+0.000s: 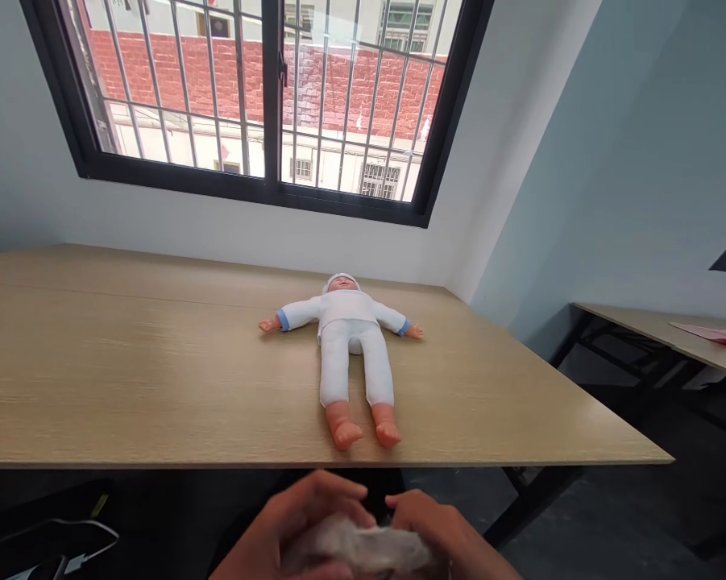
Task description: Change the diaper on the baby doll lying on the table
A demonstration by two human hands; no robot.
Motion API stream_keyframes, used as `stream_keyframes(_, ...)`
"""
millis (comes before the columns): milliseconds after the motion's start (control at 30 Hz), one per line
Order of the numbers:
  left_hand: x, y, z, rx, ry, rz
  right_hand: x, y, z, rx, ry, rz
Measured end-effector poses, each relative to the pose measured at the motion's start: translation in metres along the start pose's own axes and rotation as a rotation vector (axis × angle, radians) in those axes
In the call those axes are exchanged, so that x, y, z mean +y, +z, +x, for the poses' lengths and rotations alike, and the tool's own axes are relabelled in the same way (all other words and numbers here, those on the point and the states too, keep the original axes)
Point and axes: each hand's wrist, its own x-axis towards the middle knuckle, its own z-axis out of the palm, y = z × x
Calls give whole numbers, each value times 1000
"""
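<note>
Below the table's front edge, my left hand (305,519) and my right hand (438,528) are close together, fingers curled around a whitish crumpled bundle (363,544). It is blurred, and I cannot make out whether it is cloth or plastic. On the table (157,362) a baby doll (350,314) lies on its back, arms spread and bare feet pointing at me. White clothes with blue cuffs and a white cap cover it. Neither hand touches the doll.
A barred window (271,185) with a dark frame is above the table. To the right stands another table (634,322) with a pink striped cloth (716,334) on it. A white cable (90,524) shows at the lower left.
</note>
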Motion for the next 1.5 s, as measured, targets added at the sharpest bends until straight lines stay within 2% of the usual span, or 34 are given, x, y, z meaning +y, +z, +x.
stream_keyframes(33,1,-3,5,65,42,-35,3,-5,0,26,23,-5)
stream_keyframes(100,4,-9,20,274,102,-126,13,-13,4,119,31,-5)
stream_keyframes(167,8,-14,36,452,78,-267,25,-15,11,220,10,1)
stream_keyframes(200,11,-15,43,480,41,-359,31,-14,15,259,4,4)
stream_keyframes(267,14,-16,55,446,-47,-526,41,-8,23,279,-8,23)
stream_keyframes(367,16,-16,68,365,-127,-640,49,5,31,224,-36,76)
stream_keyframes(467,13,-15,79,320,-180,-688,48,13,36,210,-49,130)
stream_keyframes(567,7,-12,88,204,-244,-771,40,16,39,224,-78,217)
stream_keyframes(733,-4,-3,100,83,-130,-928,23,7,45,174,-82,259)
stream_keyframes(800,-3,-1,104,19,-96,-1010,24,-12,48,157,-34,181)
stream_keyframes(867,2,-1,108,-60,-78,-1096,29,-44,54,183,73,61)
stream_keyframes(933,9,-3,112,-150,-50,-1127,33,-90,61,216,142,-53)
stream_keyframes(1000,18,-5,117,-232,-19,-1080,30,-144,68,321,198,-161)
stream_keyframes(1067,28,-8,121,-276,9,-1003,17,-194,73,509,281,-350)
stream_keyframes(1100,33,-9,124,-287,19,-970,7,-214,75,646,310,-493)
stream_keyframes(1167,43,-12,128,-297,38,-925,-12,-242,74,905,342,-823)
stream_keyframes(1200,49,-13,130,-302,46,-911,-19,-249,72,1011,349,-962)
stream_keyframes(1267,58,-15,132,-310,60,-897,-24,-245,68,1099,341,-1153)
stream_keyframes(1300,63,-16,133,-315,65,-894,-20,-234,65,1067,330,-1194)
stream_keyframes(1333,66,-16,134,-318,71,-889,-13,-217,63,977,316,-1202)
stream_keyframes(1400,72,-15,134,-326,81,-877,11,-170,57,654,311,-1121)
stream_keyframes(1500,77,-14,135,-346,93,-863,53,-89,48,163,386,-992)
